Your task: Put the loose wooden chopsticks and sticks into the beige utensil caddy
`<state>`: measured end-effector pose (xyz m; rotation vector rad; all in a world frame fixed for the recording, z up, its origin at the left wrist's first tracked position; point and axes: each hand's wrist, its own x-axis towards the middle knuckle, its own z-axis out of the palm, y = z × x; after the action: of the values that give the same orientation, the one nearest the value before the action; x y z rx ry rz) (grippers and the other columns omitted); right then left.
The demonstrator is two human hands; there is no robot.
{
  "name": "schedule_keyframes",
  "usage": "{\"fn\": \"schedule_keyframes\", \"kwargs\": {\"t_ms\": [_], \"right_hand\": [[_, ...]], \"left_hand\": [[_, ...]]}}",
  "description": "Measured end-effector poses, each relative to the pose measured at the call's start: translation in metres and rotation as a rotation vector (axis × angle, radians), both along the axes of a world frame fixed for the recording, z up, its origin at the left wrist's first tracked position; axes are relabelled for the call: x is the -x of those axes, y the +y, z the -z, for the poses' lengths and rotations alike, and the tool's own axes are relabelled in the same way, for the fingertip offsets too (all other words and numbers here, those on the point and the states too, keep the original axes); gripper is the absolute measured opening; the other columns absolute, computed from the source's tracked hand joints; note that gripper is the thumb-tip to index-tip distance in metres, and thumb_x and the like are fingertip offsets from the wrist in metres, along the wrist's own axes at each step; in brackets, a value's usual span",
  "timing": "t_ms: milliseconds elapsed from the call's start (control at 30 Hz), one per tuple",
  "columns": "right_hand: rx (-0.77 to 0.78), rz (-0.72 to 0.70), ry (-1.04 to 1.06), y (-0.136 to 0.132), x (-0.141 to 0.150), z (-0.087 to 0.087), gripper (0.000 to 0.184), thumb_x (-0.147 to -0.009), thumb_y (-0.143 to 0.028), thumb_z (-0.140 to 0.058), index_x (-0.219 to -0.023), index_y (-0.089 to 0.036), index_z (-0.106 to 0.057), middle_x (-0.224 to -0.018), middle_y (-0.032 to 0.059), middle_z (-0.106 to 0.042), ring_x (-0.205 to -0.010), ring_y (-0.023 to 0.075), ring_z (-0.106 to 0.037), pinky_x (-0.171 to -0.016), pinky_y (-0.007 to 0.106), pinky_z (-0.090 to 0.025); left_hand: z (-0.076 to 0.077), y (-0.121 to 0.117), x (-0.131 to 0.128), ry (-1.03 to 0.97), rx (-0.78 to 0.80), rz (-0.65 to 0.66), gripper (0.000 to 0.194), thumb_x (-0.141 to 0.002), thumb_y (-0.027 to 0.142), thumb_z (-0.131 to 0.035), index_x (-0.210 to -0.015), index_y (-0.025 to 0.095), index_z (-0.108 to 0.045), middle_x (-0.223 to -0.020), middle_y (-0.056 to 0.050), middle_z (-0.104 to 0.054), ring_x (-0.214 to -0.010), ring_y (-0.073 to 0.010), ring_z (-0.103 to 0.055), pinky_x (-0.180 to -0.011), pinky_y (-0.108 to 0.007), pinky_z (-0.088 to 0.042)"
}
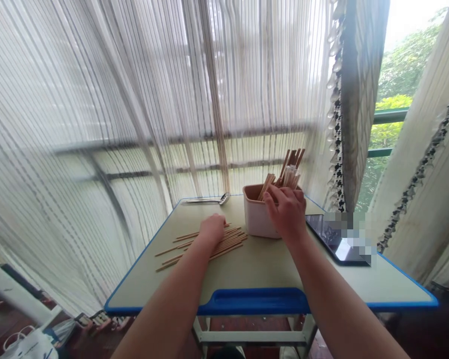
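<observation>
Several thin wooden chopsticks (pixel 228 243) lie loosely side by side on the desk. My left hand (pixel 212 227) rests over their far end with its fingers curled down; whether it grips any is hidden. A light rectangular holder (pixel 260 219) with a brown rim stands at the right of the chopsticks. Inside it lean a bundle of light chopsticks (pixel 266 185), darker brown chopsticks (pixel 294 158) and a clear-wrapped bundle (pixel 291 175). My right hand (pixel 287 207) is at the holder's near right side, fingers bent over its rim against the sticks; its fingertips are partly hidden.
A metal slotted ladle (pixel 223 199) lies at the desk's far edge. A dark tablet (pixel 338 240) lies at the right. The desk (pixel 134 291) has a blue edge and a blue front pen tray (pixel 260 300). Sheer curtains (pixel 134 99) hang just behind it.
</observation>
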<state>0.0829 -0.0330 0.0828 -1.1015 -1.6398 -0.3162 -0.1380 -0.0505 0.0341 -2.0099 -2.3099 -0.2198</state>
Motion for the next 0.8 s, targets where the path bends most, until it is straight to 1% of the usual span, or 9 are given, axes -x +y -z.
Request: {"fn": "schedule_keyframes", "kwargs": {"t_ms": [100, 200, 267, 333, 433, 533, 667, 733, 800], "right_hand": [[0.048, 0.059, -0.016, 0.0, -0.003, 0.0, 0.042, -0.087, -0.048, -0.045, -0.114, -0.021, -0.063, -0.104, 0.0074, -0.063, -0.098, 0.0268, -0.044, -0.084, 0.04, -0.031], [0.027, 0.025, -0.028, -0.003, -0.005, -0.001, 0.033, -0.086, -0.045, -0.047, -0.099, -0.024, -0.069, -0.099, 0.0052, -0.064, -0.096, 0.0255, -0.044, -0.083, 0.039, -0.032], [-0.01, -0.009, -0.029, -0.004, -0.006, -0.001, 0.028, -0.085, -0.041, -0.049, -0.09, -0.023, -0.07, -0.094, 0.0046, -0.064, -0.093, 0.0242, -0.045, -0.084, 0.038, -0.033], [-0.052, -0.048, -0.028, -0.006, -0.006, -0.001, 0.024, -0.084, -0.037, -0.051, -0.089, -0.021, -0.069, -0.091, 0.0049, -0.064, -0.091, 0.0232, -0.046, -0.084, 0.037, -0.034], [-0.1, -0.104, -0.02, -0.007, -0.007, -0.001, 0.023, -0.082, -0.032, -0.053, -0.096, -0.02, -0.066, -0.09, 0.0051, -0.064, -0.09, 0.0224, -0.048, -0.085, 0.036, -0.037], [-0.117, -0.14, -0.024, -0.011, -0.007, -0.001, 0.024, -0.082, -0.03, -0.053, -0.1, -0.02, -0.064, -0.09, 0.0046, -0.064, -0.09, 0.0223, -0.049, -0.086, 0.036, -0.038], [-0.134, -0.169, -0.048, -0.016, -0.007, -0.002, 0.024, -0.081, -0.032, -0.055, -0.101, -0.022, -0.064, -0.093, 0.0039, -0.064, -0.092, 0.0226, -0.048, -0.086, 0.036, -0.039], [-0.135, -0.193, -0.073, -0.018, -0.006, -0.001, 0.027, -0.081, -0.035, -0.057, -0.104, -0.023, -0.064, -0.096, 0.0039, -0.064, -0.095, 0.023, -0.049, -0.087, 0.036, -0.038], [-0.128, -0.222, -0.11, -0.019, -0.005, 0.0, 0.03, -0.082, -0.038, -0.058, -0.108, -0.024, -0.063, -0.1, 0.0037, -0.065, -0.099, 0.0236, -0.049, -0.089, 0.037, -0.036]], "left_hand": [[0.0, -0.001, -0.002, -0.002, -0.009, 0.02, 0.024, -0.084, 0.024, -0.044, -0.093, 0.024, -0.066, -0.102, -0.008, -0.064, -0.088, -0.021, -0.061, -0.076, -0.032, -0.046], [-0.003, -0.003, -0.006, -0.001, -0.037, 0.021, 0.023, -0.084, 0.023, -0.045, -0.092, 0.023, -0.066, -0.102, -0.008, -0.063, -0.089, -0.0207, -0.06, -0.076, -0.031, -0.046], [-0.006, -0.005, -0.009, -0.001, -0.073, 0.016, 0.023, -0.085, 0.023, -0.045, -0.093, 0.023, -0.066, -0.103, -0.008, -0.062, -0.089, -0.0206, -0.06, -0.076, -0.031, -0.046], [-0.01, -0.008, -0.012, -0.012, -0.133, 0.02, 0.023, -0.086, 0.023, -0.045, -0.095, 0.024, -0.066, -0.102, -0.007, -0.062, -0.089, -0.0201, -0.06, -0.076, -0.031, -0.046], [-0.016, -0.014, -0.016, -0.046, -0.262, 0.043, 0.022, -0.088, 0.023, -0.045, -0.098, 0.023, -0.065, -0.099, -0.006, -0.063, -0.088, -0.0186, -0.06, -0.077, -0.03, -0.045], [-0.021, -0.02, -0.02, -0.089, -0.439, 0.133, 0.02, -0.088, 0.022, -0.046, -0.098, 0.022, -0.064, -0.095, -0.005, -0.063, -0.088, -0.0177, -0.059, -0.08, -0.03, -0.044], [-0.026, -0.026, -0.027, -0.157, -0.743, 0.331, 0.022, -0.09, 0.022, -0.045, -0.102, 0.02, -0.062, -0.094, -0.006, -0.062, -0.087, -0.0162, -0.058, -0.081, -0.03, -0.044], [-0.027, -0.027, -0.03, -0.18, -0.837, 0.407, 0.022, -0.09, 0.022, -0.045, -0.103, 0.02, -0.062, -0.094, -0.006, -0.062, -0.087, -0.0158, -0.057, -0.081, -0.03, -0.045], [-0.028, -0.028, -0.032, -0.195, -0.877, 0.462, 0.022, -0.09, 0.022, -0.046, -0.104, 0.021, -0.063, -0.093, -0.005, -0.061, -0.086, -0.0153, -0.057, -0.08, -0.029, -0.045]]}}
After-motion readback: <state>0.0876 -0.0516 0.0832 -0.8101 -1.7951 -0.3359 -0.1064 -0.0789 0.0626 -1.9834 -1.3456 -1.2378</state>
